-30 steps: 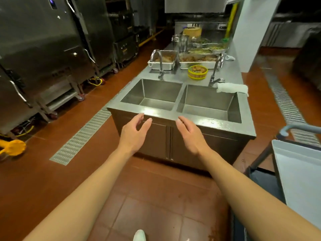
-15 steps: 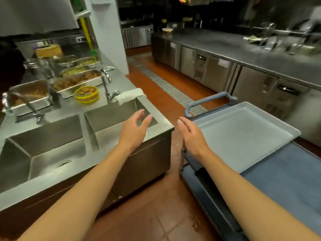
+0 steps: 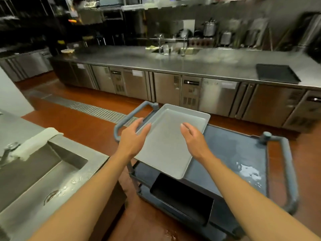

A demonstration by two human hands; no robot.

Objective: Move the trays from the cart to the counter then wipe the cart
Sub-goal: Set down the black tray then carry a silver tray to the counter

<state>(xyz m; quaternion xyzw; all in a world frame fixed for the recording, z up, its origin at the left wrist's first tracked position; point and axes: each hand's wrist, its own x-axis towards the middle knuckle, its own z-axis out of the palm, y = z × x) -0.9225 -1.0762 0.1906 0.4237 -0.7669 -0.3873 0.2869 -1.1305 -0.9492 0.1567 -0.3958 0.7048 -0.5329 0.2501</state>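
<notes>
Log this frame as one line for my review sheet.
stage: reaching | left hand: open, above tray's left rim | right hand: open, above tray | silver metal tray: on grey cart | dark tray: on steel counter

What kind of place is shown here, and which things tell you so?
Most likely a commercial kitchen: a long stainless steel counter with under-counter fridge units, a deep steel sink, and a grey service cart carrying a metal tray.
</notes>
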